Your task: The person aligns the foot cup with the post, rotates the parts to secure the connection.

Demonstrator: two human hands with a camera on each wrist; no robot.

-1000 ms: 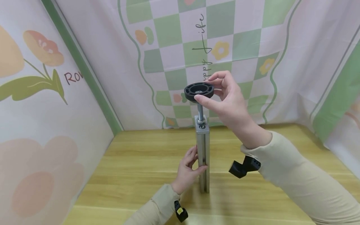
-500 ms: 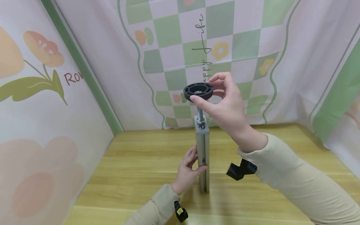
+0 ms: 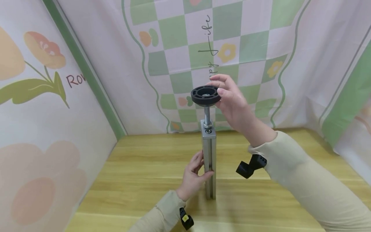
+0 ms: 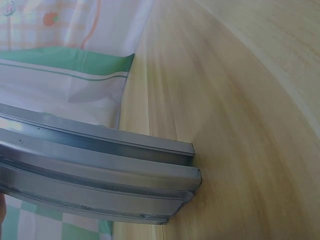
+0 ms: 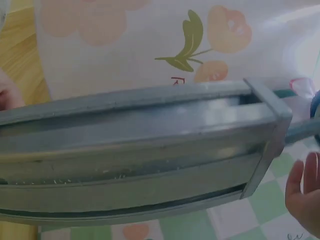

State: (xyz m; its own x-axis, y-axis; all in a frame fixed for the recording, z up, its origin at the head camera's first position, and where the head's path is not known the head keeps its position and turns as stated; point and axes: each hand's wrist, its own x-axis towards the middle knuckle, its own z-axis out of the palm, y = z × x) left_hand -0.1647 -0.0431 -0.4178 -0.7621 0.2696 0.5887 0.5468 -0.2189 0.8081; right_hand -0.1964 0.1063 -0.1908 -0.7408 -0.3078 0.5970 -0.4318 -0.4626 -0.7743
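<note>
A silver slotted aluminium profile stands upright on the wooden table. Its end plate carries a threaded rod with a nut near the plate, topped by a round black leveling foot. My left hand holds the profile low on its left side, thumb across the near face. Up at the foot, my right hand pinches the right side of the rim, thumb on the right edge and fingers behind. The left wrist view shows the profile's lower end against the table.
The wooden table runs to a hanging checkered cloth at the back. A flower-printed cloth wall borders the left, and another cloth the right. Black wrist mounts sit on the sleeves.
My right thumb has slid from the front of the leveling foot's rim round to its right edge, after first reaching slightly further left. The left hand and the profile have stayed put.
</note>
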